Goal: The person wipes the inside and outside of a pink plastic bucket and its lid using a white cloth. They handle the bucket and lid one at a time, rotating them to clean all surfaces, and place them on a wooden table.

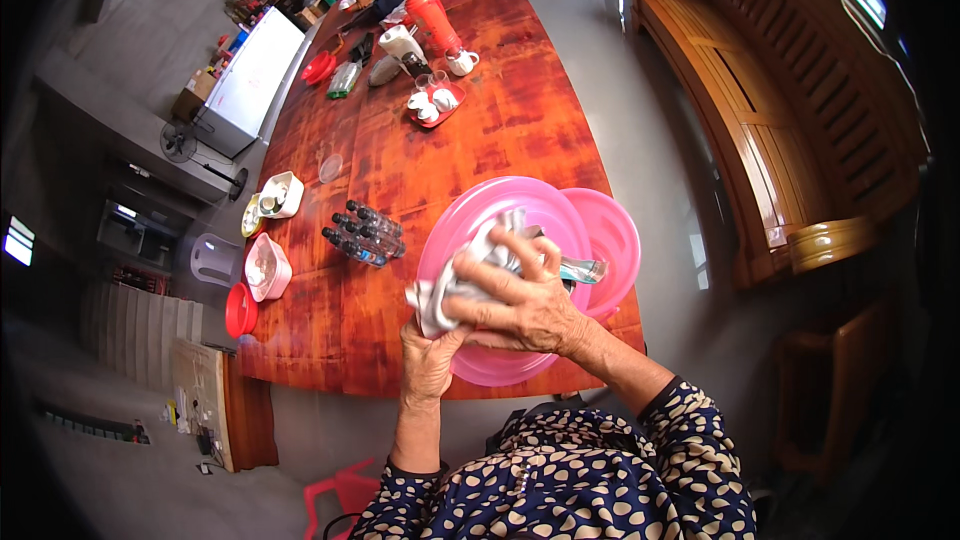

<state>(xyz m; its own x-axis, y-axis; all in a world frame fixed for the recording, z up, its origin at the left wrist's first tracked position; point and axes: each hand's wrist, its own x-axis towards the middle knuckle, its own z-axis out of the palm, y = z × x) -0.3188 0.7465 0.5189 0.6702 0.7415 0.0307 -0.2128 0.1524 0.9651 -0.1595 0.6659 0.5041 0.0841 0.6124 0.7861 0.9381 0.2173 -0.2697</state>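
Note:
Both of my hands are closed on a crumpled white-and-grey bundle; blur leaves it unclear whether it is cloth or soft packaging. My left hand grips its lower edge from beneath. Over the top lies my right hand, its fingers spread across the bundle and pressing on it. Below them is a round pink plastic basin on the wooden table. Just past my right hand, a teal-and-silver packet sticks out, mostly hidden. A second pink basin sits partly behind the first, at the table's right edge.
Several black-capped bottles stand left of the basin. Along the left edge are a pink container, a red bowl and a white container. Farther off are a red tray with cups and a red thermos. A wooden bench stands right.

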